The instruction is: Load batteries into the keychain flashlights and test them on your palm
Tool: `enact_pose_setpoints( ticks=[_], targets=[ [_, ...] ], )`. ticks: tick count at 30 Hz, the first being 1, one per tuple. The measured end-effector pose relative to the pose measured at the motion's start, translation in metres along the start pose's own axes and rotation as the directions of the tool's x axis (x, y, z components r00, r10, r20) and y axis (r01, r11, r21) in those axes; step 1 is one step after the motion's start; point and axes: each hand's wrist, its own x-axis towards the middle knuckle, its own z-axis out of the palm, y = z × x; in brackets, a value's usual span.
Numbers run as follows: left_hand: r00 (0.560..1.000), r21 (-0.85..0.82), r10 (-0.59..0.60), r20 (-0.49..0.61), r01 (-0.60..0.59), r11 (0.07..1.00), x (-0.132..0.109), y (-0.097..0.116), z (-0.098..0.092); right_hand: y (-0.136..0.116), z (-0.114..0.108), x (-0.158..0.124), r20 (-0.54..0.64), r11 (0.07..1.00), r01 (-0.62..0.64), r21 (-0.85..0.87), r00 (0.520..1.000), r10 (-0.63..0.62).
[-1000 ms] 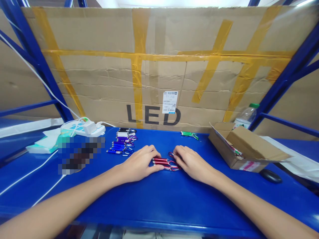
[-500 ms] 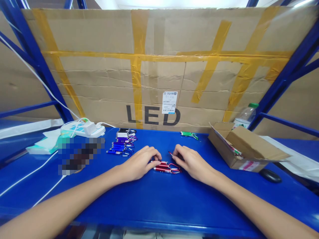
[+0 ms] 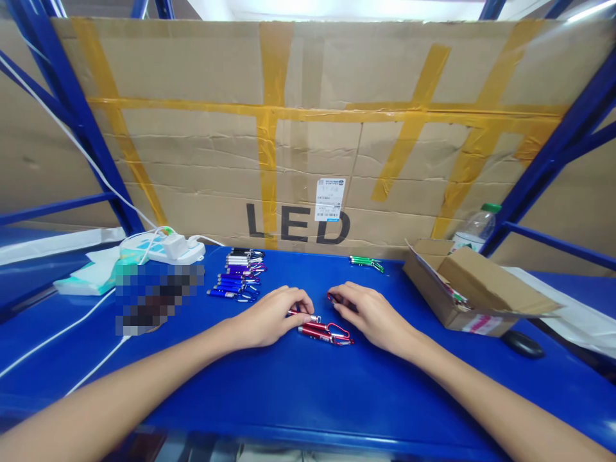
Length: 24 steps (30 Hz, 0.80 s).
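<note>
My left hand [image 3: 279, 317] is closed, thumb and fingers pinching a red keychain flashlight [image 3: 312, 318] whose silver end pokes out past the thumb. Just below it on the blue table lie red keychain flashlights [image 3: 317, 333] with red carabiner clips, close together. Across from them, my right hand [image 3: 370, 314] is curled, its fingers round a slim red piece [image 3: 331, 298]; most of that piece is hidden, and it looks like another flashlight. Black, white, purple and blue keychain flashlights [image 3: 231, 294] lie in a column to the left of my hands.
Green keychain flashlights [image 3: 366, 262] lie at the back. An open cardboard box [image 3: 433, 289] holding small items stands at the right, by a black mouse [image 3: 522, 344] and a plastic bottle [image 3: 479, 228]. A power strip [image 3: 176, 250] with white cables sits left. A cardboard sheet [image 3: 216, 160] walls the back.
The flashlight at my left fingers has shifted slightly left, apart from the red ones below. The red piece in my right hand has turned and shows less of its length. The view has shifted slightly.
</note>
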Motion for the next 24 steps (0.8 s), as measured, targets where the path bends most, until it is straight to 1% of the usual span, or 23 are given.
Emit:
enact_pose_setpoints(
  ticks=[4, 8, 11, 14, 16, 19, 24],
  targets=[
    [1.000, -0.054, -0.020, -0.012, 0.019, 0.998, 0.001, -0.001, 0.001, -0.002, -0.002, 0.001, 0.004, 1.000, -0.014, 0.003, 1.000, 0.014],
    [0.997, -0.046, -0.010, -0.071, 0.007, 0.999, 0.001, 0.002, 0.003, -0.003, -0.005, 0.000, -0.024, 1.000, -0.009, 0.017, 1.000, 0.010],
    [0.989, -0.040, 0.030, -0.145, -0.036, 0.999, 0.001, 0.006, 0.001, -0.006, -0.008, 0.001, -0.036, 1.000, 0.004, 0.019, 0.999, -0.004],
    [0.966, -0.041, 0.094, -0.242, -0.107, 0.993, 0.001, 0.011, -0.003, -0.010, -0.010, 0.001, -0.043, 0.999, 0.023, 0.036, 0.999, -0.021],
    [0.953, -0.044, 0.130, -0.273, -0.147, 0.988, 0.001, 0.012, -0.005, -0.013, -0.011, 0.000, -0.064, 0.998, 0.038, 0.049, 0.997, -0.035],
    [0.951, -0.043, 0.142, -0.275, -0.160, 0.986, 0.002, 0.011, -0.005, -0.015, -0.010, -0.001, -0.110, 0.996, 0.056, 0.071, 0.993, -0.048],
    [0.975, -0.034, 0.107, -0.195, -0.116, 0.993, 0.002, 0.008, 0.000, -0.016, -0.009, -0.001, -0.208, 0.986, 0.085, 0.141, 0.977, -0.054]
  ],
)
